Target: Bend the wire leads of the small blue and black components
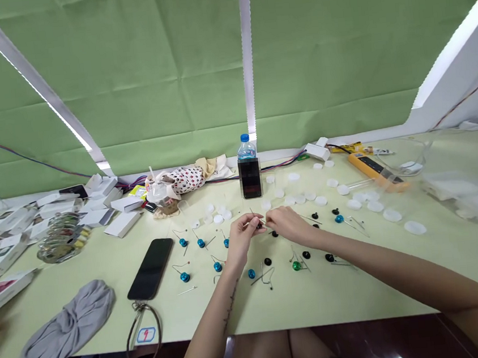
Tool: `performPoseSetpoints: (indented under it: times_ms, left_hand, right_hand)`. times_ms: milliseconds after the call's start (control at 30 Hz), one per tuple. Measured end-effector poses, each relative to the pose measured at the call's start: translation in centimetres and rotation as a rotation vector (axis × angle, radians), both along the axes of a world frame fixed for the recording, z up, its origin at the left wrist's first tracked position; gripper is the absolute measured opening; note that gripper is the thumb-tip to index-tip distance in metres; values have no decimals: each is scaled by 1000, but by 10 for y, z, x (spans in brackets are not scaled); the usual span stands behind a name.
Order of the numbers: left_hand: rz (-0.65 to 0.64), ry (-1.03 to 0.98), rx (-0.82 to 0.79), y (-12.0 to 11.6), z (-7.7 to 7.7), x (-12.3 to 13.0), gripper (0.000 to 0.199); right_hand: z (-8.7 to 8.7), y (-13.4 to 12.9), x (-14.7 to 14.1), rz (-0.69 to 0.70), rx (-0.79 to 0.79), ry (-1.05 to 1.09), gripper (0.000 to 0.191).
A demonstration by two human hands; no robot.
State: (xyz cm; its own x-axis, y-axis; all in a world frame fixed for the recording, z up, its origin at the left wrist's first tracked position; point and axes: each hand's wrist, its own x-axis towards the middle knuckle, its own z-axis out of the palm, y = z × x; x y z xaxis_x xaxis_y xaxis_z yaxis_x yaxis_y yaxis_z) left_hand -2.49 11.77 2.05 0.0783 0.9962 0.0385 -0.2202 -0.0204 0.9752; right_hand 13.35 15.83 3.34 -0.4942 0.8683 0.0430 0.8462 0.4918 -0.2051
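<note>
Bottle (249, 169) behind, phone (151, 269) at left, left hand (243, 234) pinching dark part (259, 226), right hand (287, 225) grip unclear

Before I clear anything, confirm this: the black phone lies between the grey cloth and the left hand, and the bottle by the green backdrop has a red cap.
Not quite: the head view shows a blue cap on the bottle. The black phone does lie between the grey cloth and the left hand, and the bottle is by the green backdrop.

Brightly lit, with glare at gaps (85, 141) between green blinds (125, 71). Stretched and softened toward the edges; pixelated over the lower bottle (246, 152)
</note>
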Motion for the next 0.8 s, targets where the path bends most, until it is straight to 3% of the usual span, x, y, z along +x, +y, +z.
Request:
performPoseSetpoints:
  times_ms: [200,400,500,667,800]
  left_hand:
    - [57,-52,15,0,-5,-6,35]
    - [90,-2,57,-2,-6,-7,34]
    - [66,23,83,-3,-6,-8,35]
    - [42,71,84,-2,-6,-11,35]
    - [27,97,72,-1,-9,-12,35]
  right_hand:
    - [-18,13,-33,-54,-54,-65,19]
    - [-22,13,-38,-12,-118,9,17]
    - [-11,19,-33,-5,-140,116,19]
    - [22,23,-24,53,-165,396,47]
    - [37,19,-24,103,-219,752,31]
